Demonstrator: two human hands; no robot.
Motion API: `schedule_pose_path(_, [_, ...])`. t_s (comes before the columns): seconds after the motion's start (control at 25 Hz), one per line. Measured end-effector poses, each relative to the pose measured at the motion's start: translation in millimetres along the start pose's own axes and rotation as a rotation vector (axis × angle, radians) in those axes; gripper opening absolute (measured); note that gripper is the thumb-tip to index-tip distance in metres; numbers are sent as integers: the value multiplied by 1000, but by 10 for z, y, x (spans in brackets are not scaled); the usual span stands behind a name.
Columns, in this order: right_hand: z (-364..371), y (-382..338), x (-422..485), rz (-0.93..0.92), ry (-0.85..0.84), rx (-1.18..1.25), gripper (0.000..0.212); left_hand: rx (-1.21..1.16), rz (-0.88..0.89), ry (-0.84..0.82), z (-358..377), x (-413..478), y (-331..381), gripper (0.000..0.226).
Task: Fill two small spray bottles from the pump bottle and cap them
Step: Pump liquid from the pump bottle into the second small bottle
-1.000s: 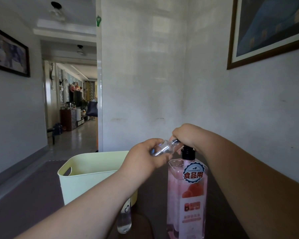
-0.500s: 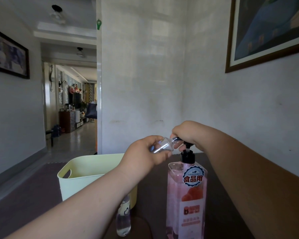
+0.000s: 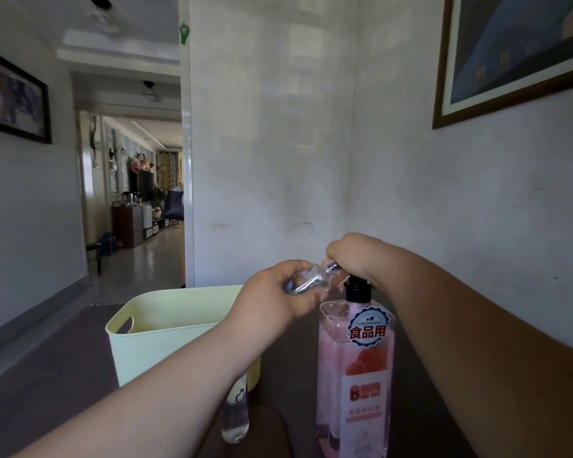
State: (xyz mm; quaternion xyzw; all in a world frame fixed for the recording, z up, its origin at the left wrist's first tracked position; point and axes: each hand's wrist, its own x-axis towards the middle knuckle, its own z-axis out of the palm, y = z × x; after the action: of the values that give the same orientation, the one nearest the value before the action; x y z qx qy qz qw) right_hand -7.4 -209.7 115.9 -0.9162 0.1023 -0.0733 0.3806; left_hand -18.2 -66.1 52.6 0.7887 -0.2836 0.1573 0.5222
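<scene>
My left hand (image 3: 272, 297) is wrapped round the small clear plastic spray bottle (image 3: 311, 280), tipped with its neck at the spout. My right hand (image 3: 353, 256) is curled over the head of the tall pink pump bottle (image 3: 356, 375). I'd press slowly, neck kept under the spout. Left of the pump bottle stands the second clear spray bottle (image 3: 235, 421), before the pale yellow plastic tub (image 3: 166, 320).

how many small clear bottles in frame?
2. One small clear bottle tilted in the left hand at the pump; another standing on the table, partly behind the left forearm. More may be inside the tub.
</scene>
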Motion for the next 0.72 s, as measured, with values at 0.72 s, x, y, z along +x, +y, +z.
schedule_pose_path(0.72, [-112,-140,45,-46,-13,-258,30,-11,25,45,-14,80,-11,31])
